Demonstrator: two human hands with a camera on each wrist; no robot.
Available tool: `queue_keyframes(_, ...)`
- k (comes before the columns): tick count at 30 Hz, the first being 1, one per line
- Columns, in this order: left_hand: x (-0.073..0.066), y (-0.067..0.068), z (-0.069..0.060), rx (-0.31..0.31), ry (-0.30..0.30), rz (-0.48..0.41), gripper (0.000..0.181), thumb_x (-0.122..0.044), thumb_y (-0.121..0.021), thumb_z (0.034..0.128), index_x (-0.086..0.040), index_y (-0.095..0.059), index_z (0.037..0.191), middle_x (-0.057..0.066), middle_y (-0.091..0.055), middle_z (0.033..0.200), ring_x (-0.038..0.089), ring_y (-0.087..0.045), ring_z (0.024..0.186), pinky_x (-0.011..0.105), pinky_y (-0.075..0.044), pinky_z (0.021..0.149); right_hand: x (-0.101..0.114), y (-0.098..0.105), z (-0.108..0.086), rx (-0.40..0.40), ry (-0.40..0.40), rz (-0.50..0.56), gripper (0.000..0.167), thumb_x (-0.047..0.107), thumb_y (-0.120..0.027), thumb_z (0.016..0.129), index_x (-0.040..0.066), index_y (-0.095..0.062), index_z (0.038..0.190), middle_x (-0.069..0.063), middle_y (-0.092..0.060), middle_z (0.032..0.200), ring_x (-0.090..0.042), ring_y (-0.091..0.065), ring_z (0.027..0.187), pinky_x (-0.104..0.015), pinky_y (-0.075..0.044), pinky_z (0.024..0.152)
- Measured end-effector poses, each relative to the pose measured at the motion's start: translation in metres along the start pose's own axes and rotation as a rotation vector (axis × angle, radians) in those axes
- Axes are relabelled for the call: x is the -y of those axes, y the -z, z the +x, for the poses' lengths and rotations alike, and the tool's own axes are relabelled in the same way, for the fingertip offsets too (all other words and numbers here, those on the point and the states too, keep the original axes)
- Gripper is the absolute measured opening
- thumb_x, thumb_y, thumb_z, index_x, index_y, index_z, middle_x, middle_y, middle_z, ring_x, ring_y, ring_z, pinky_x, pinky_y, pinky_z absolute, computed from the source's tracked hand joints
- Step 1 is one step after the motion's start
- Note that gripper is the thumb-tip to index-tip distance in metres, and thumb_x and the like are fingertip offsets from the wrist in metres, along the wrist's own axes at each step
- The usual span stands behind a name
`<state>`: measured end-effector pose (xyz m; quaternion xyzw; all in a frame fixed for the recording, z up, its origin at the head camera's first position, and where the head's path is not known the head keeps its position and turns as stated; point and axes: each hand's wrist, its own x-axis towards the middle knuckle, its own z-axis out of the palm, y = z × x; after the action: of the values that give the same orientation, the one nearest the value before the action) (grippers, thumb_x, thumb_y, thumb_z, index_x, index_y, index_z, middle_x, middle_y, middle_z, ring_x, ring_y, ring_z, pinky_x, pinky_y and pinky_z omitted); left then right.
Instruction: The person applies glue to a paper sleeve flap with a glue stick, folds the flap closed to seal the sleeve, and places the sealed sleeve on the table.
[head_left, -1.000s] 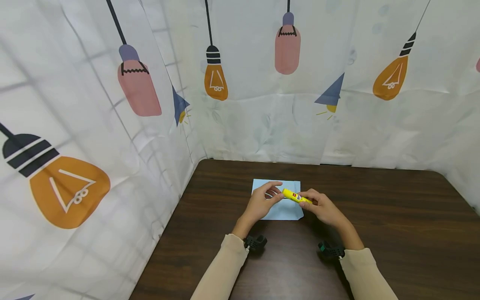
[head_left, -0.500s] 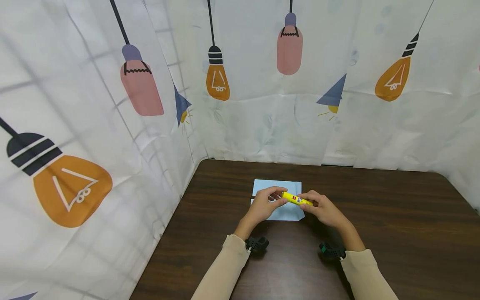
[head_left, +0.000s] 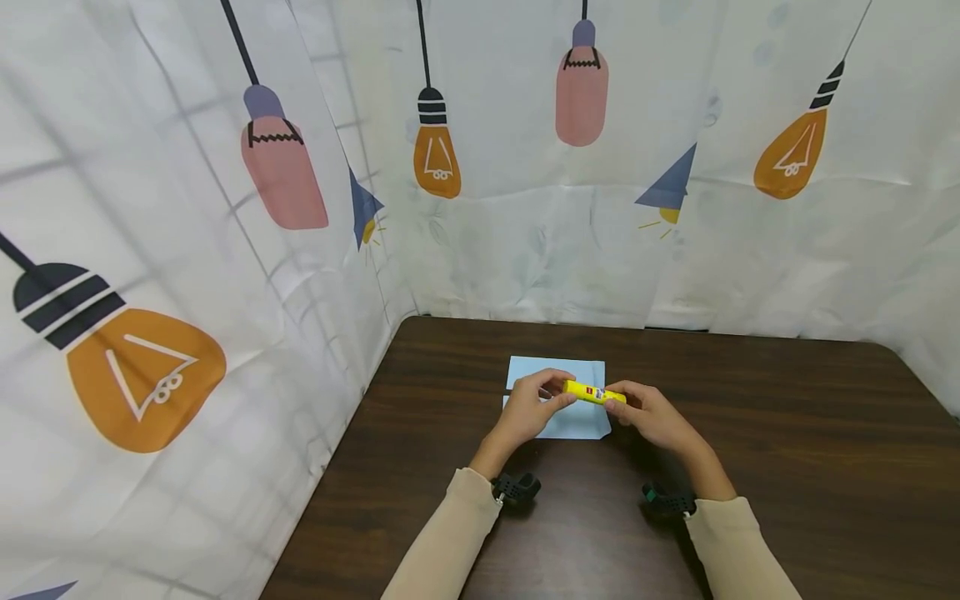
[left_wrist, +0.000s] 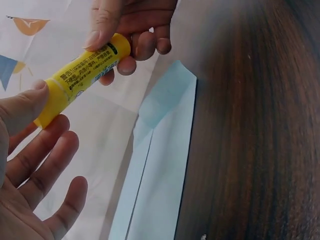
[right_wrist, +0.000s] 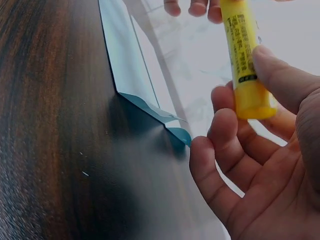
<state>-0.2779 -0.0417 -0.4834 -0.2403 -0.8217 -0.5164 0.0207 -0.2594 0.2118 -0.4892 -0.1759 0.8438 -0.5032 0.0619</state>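
Observation:
A yellow glue stick [head_left: 592, 392] with printed labels is held level between both hands, above a light blue folded paper [head_left: 573, 423]. My left hand [head_left: 527, 408] pinches its capped end between thumb and fingers, as the left wrist view shows on the glue stick [left_wrist: 82, 75]. At the other end, my right hand [head_left: 654, 417] grips the base with thumb and fingertips. In the right wrist view the remaining fingers [right_wrist: 202, 160] curl loosely below the tube. The paper [left_wrist: 160, 150] lies on the table with a flap along it, partly hidden behind the left hand.
The dark wooden table [head_left: 787, 433] extends on both sides of the arms. A white curtain [head_left: 495, 250] printed with lamps hangs along its back and left edges. Each wrist wears a black strap, such as the left strap [head_left: 516, 487].
The left hand has closed in on the glue stick's left end and now pinches it. The right hand keeps its grip, and the stick has turned slightly toward level.

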Motion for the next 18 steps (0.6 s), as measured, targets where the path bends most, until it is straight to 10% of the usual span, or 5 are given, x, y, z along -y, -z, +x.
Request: queue_keyframes(18,-0.0029,0.0034,-0.0017,-0.07,0.033,-0.008,0.028,-0.023,-0.075,0.0946,-0.013,-0.072,0.121,0.005,-0.074,0.103,0.012,-0.066,0.091,0.024,-0.055,0.083,0.0019,-0.0004,0.0,-0.095,-0.02,0.137,0.038,0.026,-0.058,0.106,-0.001,-0.061,0.132,-0.028,-0.067,0.111,-0.029,-0.066,0.09,-0.036,-0.059,0.081)
